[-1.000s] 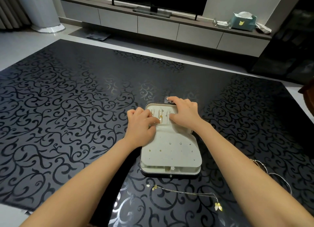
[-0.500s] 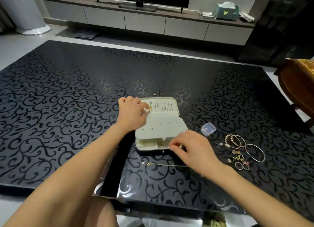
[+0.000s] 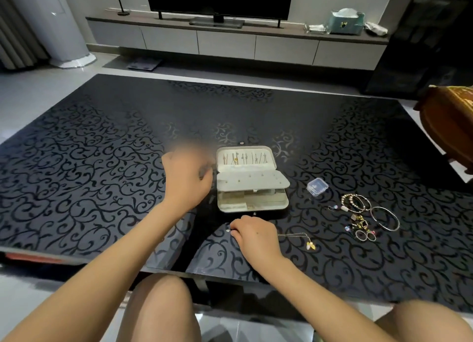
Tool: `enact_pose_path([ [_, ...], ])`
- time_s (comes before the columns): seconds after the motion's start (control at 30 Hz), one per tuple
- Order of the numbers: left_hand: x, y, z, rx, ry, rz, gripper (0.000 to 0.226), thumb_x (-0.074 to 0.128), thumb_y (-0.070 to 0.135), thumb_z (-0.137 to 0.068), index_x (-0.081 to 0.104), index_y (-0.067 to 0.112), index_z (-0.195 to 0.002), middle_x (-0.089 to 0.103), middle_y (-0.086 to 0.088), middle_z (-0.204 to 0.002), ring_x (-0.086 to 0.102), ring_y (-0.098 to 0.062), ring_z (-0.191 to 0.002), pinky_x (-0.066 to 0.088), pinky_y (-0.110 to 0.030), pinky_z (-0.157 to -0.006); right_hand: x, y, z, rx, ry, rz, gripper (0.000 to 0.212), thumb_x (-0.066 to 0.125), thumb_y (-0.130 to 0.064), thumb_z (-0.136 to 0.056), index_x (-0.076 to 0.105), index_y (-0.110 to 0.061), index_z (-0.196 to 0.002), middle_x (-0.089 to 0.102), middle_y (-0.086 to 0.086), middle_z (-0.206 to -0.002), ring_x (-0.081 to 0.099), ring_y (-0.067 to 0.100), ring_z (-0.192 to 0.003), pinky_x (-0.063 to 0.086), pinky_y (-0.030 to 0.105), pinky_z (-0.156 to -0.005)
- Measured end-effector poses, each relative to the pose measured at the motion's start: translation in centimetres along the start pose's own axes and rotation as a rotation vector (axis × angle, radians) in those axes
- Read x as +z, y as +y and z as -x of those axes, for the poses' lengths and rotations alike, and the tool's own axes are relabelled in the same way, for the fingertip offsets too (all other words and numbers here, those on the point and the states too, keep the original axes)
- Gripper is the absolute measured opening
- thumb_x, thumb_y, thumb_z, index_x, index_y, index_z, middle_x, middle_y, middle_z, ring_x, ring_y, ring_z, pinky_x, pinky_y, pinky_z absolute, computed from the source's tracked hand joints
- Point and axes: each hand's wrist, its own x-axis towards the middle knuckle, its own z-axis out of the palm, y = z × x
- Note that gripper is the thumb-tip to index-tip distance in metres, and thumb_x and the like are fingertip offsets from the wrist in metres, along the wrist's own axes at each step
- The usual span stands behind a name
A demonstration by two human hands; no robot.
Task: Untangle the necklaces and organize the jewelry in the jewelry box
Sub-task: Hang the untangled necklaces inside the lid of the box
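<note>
Jewelry box (image 3: pixel 252 180) open mid-table. Right hand (image 3: pixel 256 235) just before box, fingers pinching end of necklace (image 3: pixel 299 238). Left hand (image 3: pixel 188 180) beside box, loosely curled, empty-looking. Step: picking necklace; next: lift, hang in lid.

A glossy black glass table (image 3: pixel 102 162) with scrollwork bears a jewelry box (image 3: pixel 252 179) lined in matt pale fabric. Right of the box: a clear plastic case (image 3: pixel 317 186), shiny metal bangles (image 3: pixel 385 217), a fine metal necklace (image 3: pixel 297 236).
</note>
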Motion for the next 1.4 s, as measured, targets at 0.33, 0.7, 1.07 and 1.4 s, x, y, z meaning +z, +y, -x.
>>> enact_pose_path([
  [0.33,-2.8,2.8,1.8,-0.017,-0.163,0.291,0.017,0.057,0.018,-0.074,0.069,0.024,-0.084,0.059,0.012,-0.080,0.055,-0.017,-0.085,0.034,-0.038,-0.080,-1.4,-0.8,0.7,0.026,0.025,0.107,0.045,0.066,-0.011,-0.081,0.027,-0.019,-0.061,0.029,-0.005,-0.060,0.028,0.016,-0.052,0.012,0.026,-0.041],
  [0.7,-3.9,9.8,1.9,-0.184,-0.564,0.837,0.014,0.074,0.011,-0.078,0.069,0.015,-0.091,0.072,0.003,-0.087,0.066,-0.006,-0.083,0.050,-0.015,-0.080,-11.4,2.3,2.0,0.068,0.200,-0.413,0.012,0.052,-0.023,-0.092,0.057,-0.024,-0.080,0.055,-0.015,-0.088,0.046,0.008,-0.090,0.033,0.023,-0.078],
  [1.07,-3.7,14.2,-0.1,-0.156,-0.553,0.831,0.010,0.072,0.014,-0.081,0.075,0.013,-0.091,0.074,0.001,-0.087,0.068,-0.006,-0.083,0.051,-0.016,-0.080,-16.5,5.0,2.5,0.079,0.160,-0.610,0.021,0.054,-0.017,-0.090,0.059,-0.025,-0.072,0.064,-0.008,-0.079,0.056,0.004,-0.074,0.045,0.019,-0.071],
  [1.4,-5.6,14.8,-3.8,-0.032,-0.662,0.613,0.009,0.073,0.023,-0.081,0.070,0.015,-0.085,0.067,0.008,-0.069,0.058,0.001,-0.061,0.040,-0.008,-0.056,-16.9,6.5,2.7,0.095,0.119,-0.831,0.014,0.039,-0.012,-0.098,0.049,-0.006,-0.090,0.069,0.002,-0.075,0.068,0.013,-0.074,0.053,0.036,-0.083],
])
